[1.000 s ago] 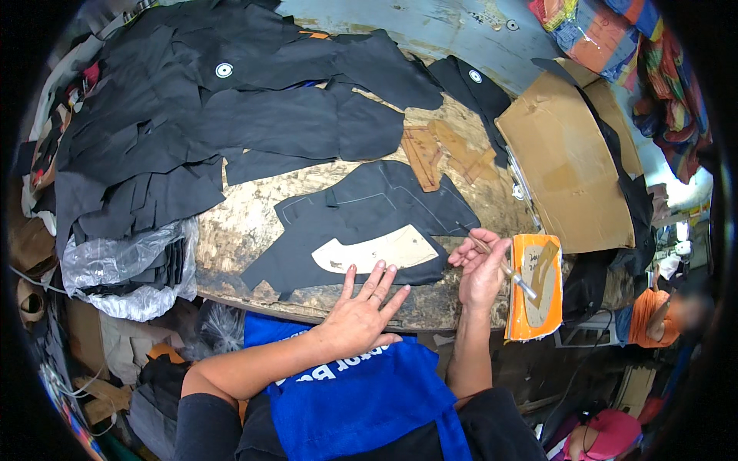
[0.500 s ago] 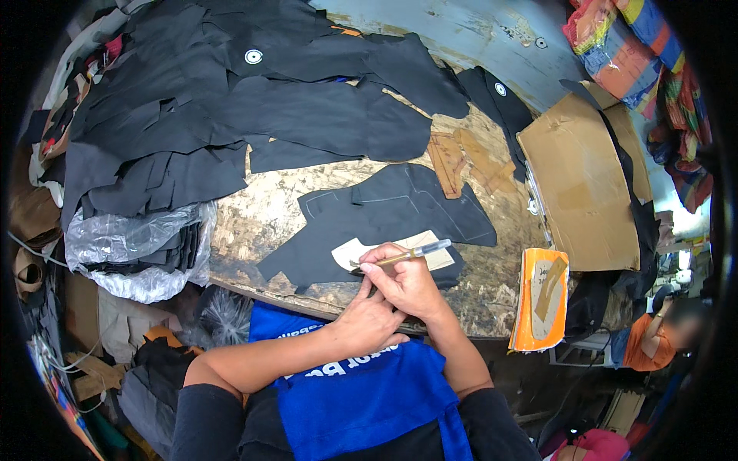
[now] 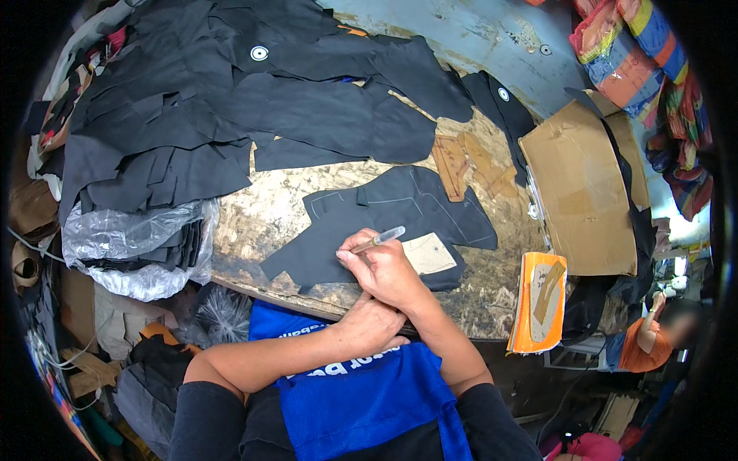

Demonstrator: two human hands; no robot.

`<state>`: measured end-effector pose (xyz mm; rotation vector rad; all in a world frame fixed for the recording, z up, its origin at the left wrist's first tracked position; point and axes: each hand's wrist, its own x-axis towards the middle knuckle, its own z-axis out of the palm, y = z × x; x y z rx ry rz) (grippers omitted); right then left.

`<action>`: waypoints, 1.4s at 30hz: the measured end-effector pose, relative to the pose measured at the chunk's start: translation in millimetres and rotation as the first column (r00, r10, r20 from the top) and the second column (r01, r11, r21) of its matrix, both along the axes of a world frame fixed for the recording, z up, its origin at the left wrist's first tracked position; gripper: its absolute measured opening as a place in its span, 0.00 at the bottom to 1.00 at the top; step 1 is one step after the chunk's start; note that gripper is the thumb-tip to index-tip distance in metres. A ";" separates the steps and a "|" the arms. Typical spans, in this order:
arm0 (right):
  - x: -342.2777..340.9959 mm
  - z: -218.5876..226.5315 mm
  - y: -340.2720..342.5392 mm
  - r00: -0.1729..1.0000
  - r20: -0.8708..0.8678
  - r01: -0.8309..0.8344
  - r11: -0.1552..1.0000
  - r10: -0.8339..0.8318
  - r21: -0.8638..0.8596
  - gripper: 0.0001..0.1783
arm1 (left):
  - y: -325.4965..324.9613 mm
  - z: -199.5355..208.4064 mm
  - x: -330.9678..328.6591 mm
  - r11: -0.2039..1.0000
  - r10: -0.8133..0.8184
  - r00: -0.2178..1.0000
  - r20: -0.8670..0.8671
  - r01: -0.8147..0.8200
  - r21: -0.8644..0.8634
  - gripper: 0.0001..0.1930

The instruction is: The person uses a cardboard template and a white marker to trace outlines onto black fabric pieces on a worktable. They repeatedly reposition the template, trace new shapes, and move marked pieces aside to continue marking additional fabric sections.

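Observation:
My right hand [image 3: 378, 267] is closed around a slim pen [image 3: 381, 237] with a clear end; its writing tip is hidden by my fingers. Beneath that hand lies a cream card template [image 3: 428, 254], its left part covered. The template rests on a black sheet of leather-like material [image 3: 377, 207] marked with pale outlines. My left hand [image 3: 367, 323] lies at the table's front edge, its thumb stretched out and some fingers hidden under my right wrist. Nothing shows in it.
Black sheets [image 3: 307, 107] overlap across the back and left of the worn wooden table [image 3: 261, 223]. Brown templates [image 3: 450, 165] lie behind the marked piece. A plastic-wrapped stack [image 3: 138, 253], an orange-edged pad [image 3: 527, 307] and a cardboard box [image 3: 588, 192] flank it. Another person [image 3: 649, 342] sits at right.
My right hand has moved up and slightly left over the template with the pen, covering its left part. My left hand has stayed nearly in place.

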<state>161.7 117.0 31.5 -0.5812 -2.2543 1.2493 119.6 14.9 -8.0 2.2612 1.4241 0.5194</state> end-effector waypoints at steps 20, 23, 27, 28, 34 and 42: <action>4.7 3.6 1.5 0.917 0.013 0.398 0.917 -0.399 0.032 0.06 | 0.9 16.4 -5.6 0.998 -0.029 0.997 -0.069 0.024 -0.061 0.40; 4.7 2.5 4.3 0.928 0.002 0.373 0.926 -0.374 0.065 0.06 | 2.2 21.9 -6.3 0.996 -0.046 0.994 -0.095 0.038 -0.083 0.39; 17.1 7.2 7.8 0.964 0.031 0.256 0.956 -0.263 0.141 0.07 | 3.7 28.0 -7.0 0.997 -0.026 0.997 -0.078 0.021 -0.071 0.41; 23.7 9.7 9.9 0.969 0.056 0.228 0.961 -0.239 0.159 0.07 | 4.7 29.4 -6.5 0.994 -0.029 0.995 -0.093 0.019 -0.106 0.41; 65.0 14.4 32.1 0.825 0.157 0.534 0.840 -0.543 0.100 0.08 | 9.8 40.6 -3.1 0.996 0.010 0.984 -0.180 -0.027 -0.090 0.43; 77.4 -4.9 49.0 0.726 0.033 0.687 0.726 -0.687 0.030 0.08 | 23.3 54.8 -5.3 0.983 0.005 0.984 -0.180 -0.038 -0.182 0.44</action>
